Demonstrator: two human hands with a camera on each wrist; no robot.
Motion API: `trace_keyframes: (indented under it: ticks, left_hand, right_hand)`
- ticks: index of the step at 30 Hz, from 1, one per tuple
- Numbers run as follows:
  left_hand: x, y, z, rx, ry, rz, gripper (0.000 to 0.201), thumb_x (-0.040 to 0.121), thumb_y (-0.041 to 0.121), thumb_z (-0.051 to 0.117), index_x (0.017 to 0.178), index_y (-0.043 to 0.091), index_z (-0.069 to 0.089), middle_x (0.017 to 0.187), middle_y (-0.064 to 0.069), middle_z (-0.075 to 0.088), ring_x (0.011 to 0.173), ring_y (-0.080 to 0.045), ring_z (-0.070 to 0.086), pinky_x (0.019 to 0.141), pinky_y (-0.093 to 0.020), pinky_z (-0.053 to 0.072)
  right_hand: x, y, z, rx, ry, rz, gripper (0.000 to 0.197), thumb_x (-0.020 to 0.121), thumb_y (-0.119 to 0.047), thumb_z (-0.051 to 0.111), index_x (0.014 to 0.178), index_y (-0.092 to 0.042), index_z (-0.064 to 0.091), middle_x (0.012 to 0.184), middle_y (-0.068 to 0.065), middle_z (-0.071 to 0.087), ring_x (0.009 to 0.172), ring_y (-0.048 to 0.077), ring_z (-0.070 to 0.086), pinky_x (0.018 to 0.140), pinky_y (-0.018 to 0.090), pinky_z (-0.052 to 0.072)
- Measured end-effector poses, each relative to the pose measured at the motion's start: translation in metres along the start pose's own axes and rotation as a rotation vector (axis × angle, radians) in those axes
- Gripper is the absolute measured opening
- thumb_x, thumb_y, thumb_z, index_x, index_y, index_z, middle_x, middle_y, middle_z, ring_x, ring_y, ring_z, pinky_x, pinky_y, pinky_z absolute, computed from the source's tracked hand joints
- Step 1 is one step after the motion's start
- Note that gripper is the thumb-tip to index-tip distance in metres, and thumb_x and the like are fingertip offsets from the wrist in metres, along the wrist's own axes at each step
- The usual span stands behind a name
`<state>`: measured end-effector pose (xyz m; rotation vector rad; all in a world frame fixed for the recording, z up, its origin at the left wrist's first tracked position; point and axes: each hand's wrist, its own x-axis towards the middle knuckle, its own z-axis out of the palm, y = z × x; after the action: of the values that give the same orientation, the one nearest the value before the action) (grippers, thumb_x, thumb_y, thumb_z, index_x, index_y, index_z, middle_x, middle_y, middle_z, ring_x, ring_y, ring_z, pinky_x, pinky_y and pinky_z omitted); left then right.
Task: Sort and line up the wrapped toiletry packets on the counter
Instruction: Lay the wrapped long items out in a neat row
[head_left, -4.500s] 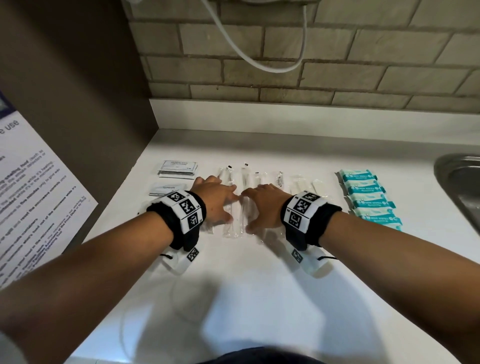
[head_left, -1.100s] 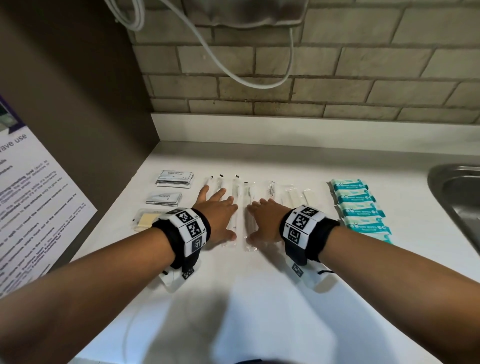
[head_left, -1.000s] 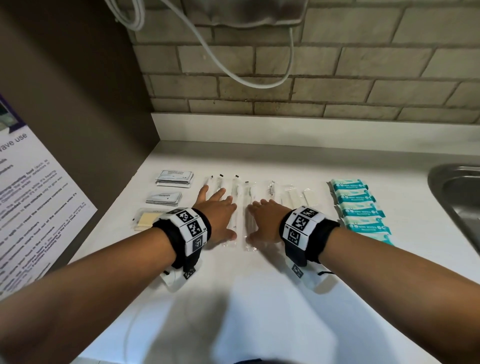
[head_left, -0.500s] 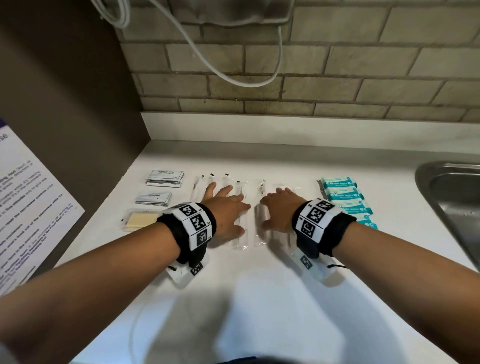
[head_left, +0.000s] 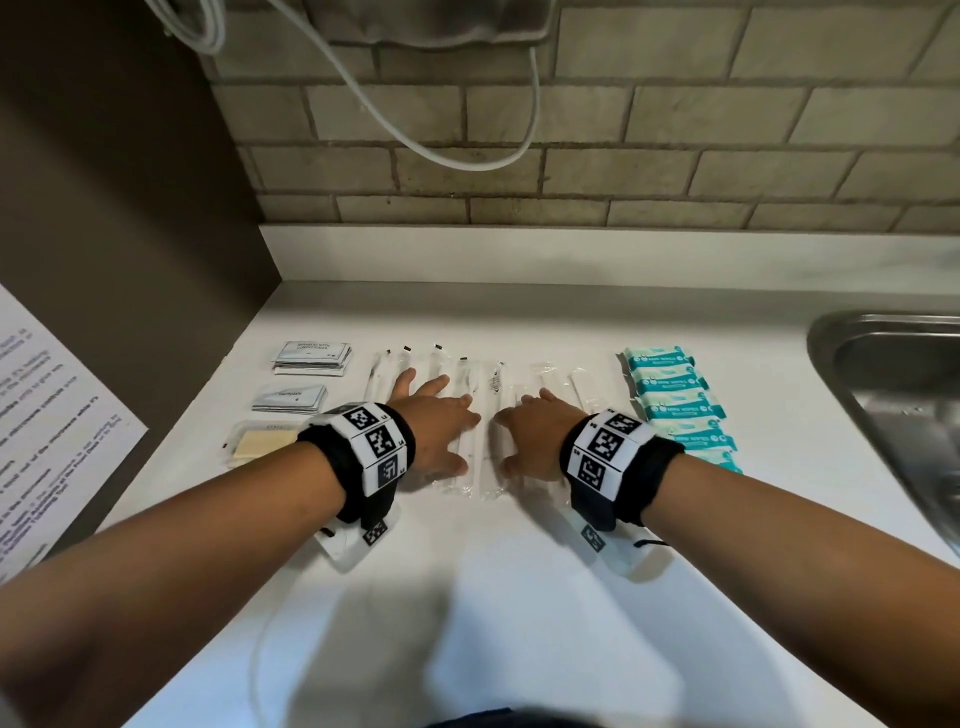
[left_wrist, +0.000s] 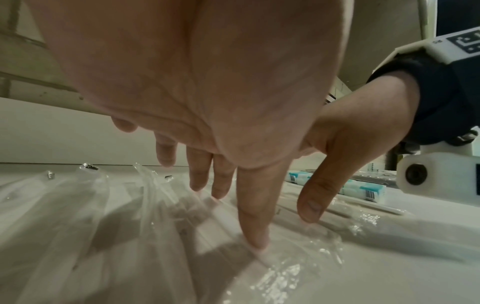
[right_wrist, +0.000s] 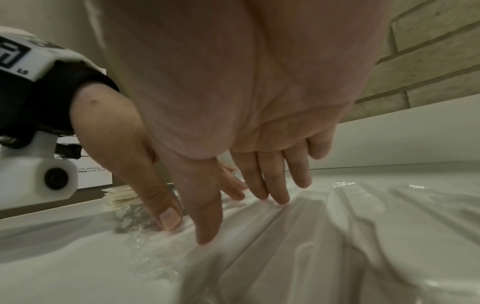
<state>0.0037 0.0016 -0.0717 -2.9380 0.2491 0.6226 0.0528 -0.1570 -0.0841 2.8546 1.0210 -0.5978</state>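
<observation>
A row of clear-wrapped long packets (head_left: 480, 415) lies side by side on the white counter (head_left: 519, 597). My left hand (head_left: 436, 421) lies flat on the left part of the row, its fingers (left_wrist: 252, 226) straight and pressing the crinkled wrap (left_wrist: 130, 205). My right hand (head_left: 530, 431) lies flat on the right part, its fingers (right_wrist: 207, 222) spread over white packets (right_wrist: 363, 216). Left of the row sit two stacks of flat sachets (head_left: 311, 357), (head_left: 290, 399) and a clear-wrapped yellowish bar (head_left: 260, 444). A column of teal packets (head_left: 675, 395) stands right of the row.
A steel sink (head_left: 893, 405) lies at the right edge of the counter. A brick wall (head_left: 623, 130) with a hanging white cable (head_left: 441, 150) backs it. A dark side panel with a printed notice (head_left: 52, 431) closes the left side.
Both hands have stayed flat on the clear packets, sliding slightly and drawing closer together. The head view has shifted a little; the sachets and teal packets have not moved.
</observation>
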Motion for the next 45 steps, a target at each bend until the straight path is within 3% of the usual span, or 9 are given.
trace_keyframes:
  ticks: [11,15,18,22,27,33,38,43,45]
  left_hand:
    - [0.0,-0.001,0.001,-0.021,0.014,0.005,0.07,0.089,0.053,0.051,0.151,0.032,0.025,0.162,0.006,0.012,0.15,-0.023,-0.005,0.114,-0.055,-0.014]
    - [0.001,0.003,-0.009,-0.166,0.154,0.008,0.064,0.085,0.052,0.06,0.143,0.035,0.041,0.158,0.007,0.026,0.148,-0.021,0.009,0.114,-0.046,0.003]
    - [0.007,0.013,-0.02,-0.203,0.299,0.087,0.043,0.089,0.049,0.056,0.13,0.036,0.056,0.143,0.011,0.047,0.127,-0.017,0.032,0.101,-0.037,0.021]
    - [0.02,0.039,-0.024,-0.216,0.247,0.149,0.029,0.091,0.043,0.056,0.116,0.034,0.065,0.116,0.012,0.061,0.106,-0.017,0.037,0.09,-0.036,0.026]
    - [0.027,0.058,-0.022,0.037,0.103,0.204,0.03,0.09,0.043,0.048,0.072,0.019,0.05,0.08,0.006,0.048,0.094,-0.024,0.04,0.08,-0.038,0.029]
    - [0.038,0.071,-0.035,-0.003,0.057,0.137,0.034,0.09,0.054,0.048,0.074,0.025,0.058,0.085,0.005,0.049,0.099,-0.024,0.037,0.091,-0.041,0.026]
    - [0.06,0.093,-0.035,-0.053,0.149,0.17,0.049,0.086,0.058,0.053,0.129,0.034,0.055,0.122,0.001,0.056,0.119,-0.026,0.041,0.095,-0.04,0.029]
    - [0.067,0.104,-0.031,-0.006,0.101,0.126,0.049,0.084,0.059,0.056,0.125,0.031,0.061,0.119,-0.002,0.052,0.116,-0.028,0.047,0.097,-0.039,0.035]
    - [0.067,0.103,-0.031,-0.081,0.092,0.111,0.043,0.083,0.053,0.061,0.112,0.021,0.066,0.104,0.001,0.051,0.107,-0.029,0.056,0.09,-0.038,0.046]
  right_hand:
    - [-0.011,-0.001,-0.007,0.106,0.015,0.002,0.056,0.087,-0.048,0.059,0.134,-0.019,0.047,0.123,0.006,0.059,0.123,0.023,0.048,0.111,0.038,0.029]
    - [-0.025,0.009,-0.02,0.188,0.089,0.042,0.042,0.094,-0.041,0.052,0.129,-0.017,0.052,0.123,0.005,0.062,0.109,0.024,0.059,0.094,0.035,0.047]
    - [-0.027,0.034,-0.033,0.171,0.151,0.167,0.032,0.095,-0.033,0.049,0.12,-0.015,0.058,0.119,0.005,0.063,0.103,0.023,0.061,0.089,0.036,0.051]
    - [-0.033,0.06,-0.039,0.073,0.067,0.304,0.031,0.094,-0.03,0.053,0.114,-0.008,0.061,0.116,0.008,0.064,0.104,0.025,0.061,0.089,0.035,0.052]
    - [-0.047,0.068,-0.024,0.13,0.01,0.395,0.034,0.096,-0.031,0.051,0.113,-0.003,0.061,0.108,0.011,0.067,0.1,0.026,0.066,0.085,0.033,0.055]
    - [-0.047,0.081,-0.012,0.159,0.037,0.426,0.023,0.096,-0.02,0.051,0.107,-0.003,0.062,0.098,0.011,0.064,0.087,0.024,0.061,0.083,0.032,0.055]
    - [-0.047,0.094,-0.007,0.188,0.087,0.446,0.022,0.096,-0.022,0.052,0.106,-0.005,0.062,0.093,0.009,0.062,0.083,0.023,0.059,0.076,0.029,0.051]
    - [-0.045,0.098,-0.008,0.195,0.09,0.409,0.019,0.094,-0.02,0.055,0.103,-0.005,0.063,0.089,0.007,0.061,0.08,0.022,0.058,0.07,0.028,0.048]
    - [-0.044,0.101,-0.012,0.222,0.094,0.388,0.018,0.09,-0.016,0.059,0.102,-0.004,0.064,0.091,0.008,0.062,0.085,0.022,0.062,0.074,0.028,0.051]
